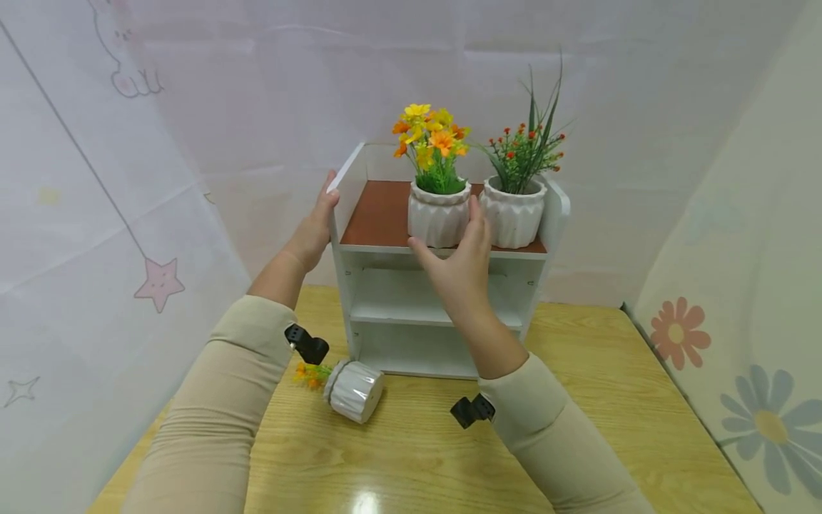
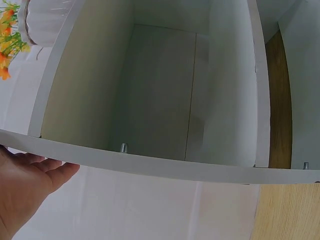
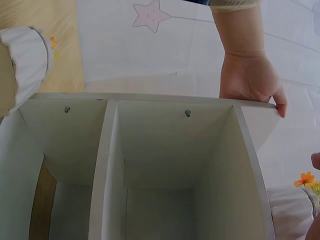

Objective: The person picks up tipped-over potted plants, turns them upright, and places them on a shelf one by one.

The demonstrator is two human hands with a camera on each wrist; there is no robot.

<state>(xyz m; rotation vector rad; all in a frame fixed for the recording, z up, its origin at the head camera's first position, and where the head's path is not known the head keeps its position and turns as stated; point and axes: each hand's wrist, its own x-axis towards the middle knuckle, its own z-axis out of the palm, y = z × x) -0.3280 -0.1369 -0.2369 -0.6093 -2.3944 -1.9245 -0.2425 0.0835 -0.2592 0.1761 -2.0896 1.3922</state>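
A small white shelf unit (image 1: pixel 404 318) with a brown top stands on the table. My left hand (image 1: pixel 315 228) rests against the outer face of its left side panel, the thumb at the front edge. On the top, a white fluted pot (image 1: pixel 439 214) with yellow and orange flowers stands upright. My right hand (image 1: pixel 465 271) is spread in front of this pot, thumb near its lower left and fingers at its right side. In the right wrist view the thumb tip appears apart from the pot. To its right stands another white pot (image 1: pixel 512 218) with red-berried greenery and long leaves.
A third white pot (image 1: pixel 354 390) with orange flowers lies on its side on the wooden table (image 1: pixel 411 457), before the unit's left front. The unit's right side panel (image 1: pixel 555 203) stands close beside the berry pot. Printed cloth (image 1: pixel 270 93) hangs behind and at both sides.
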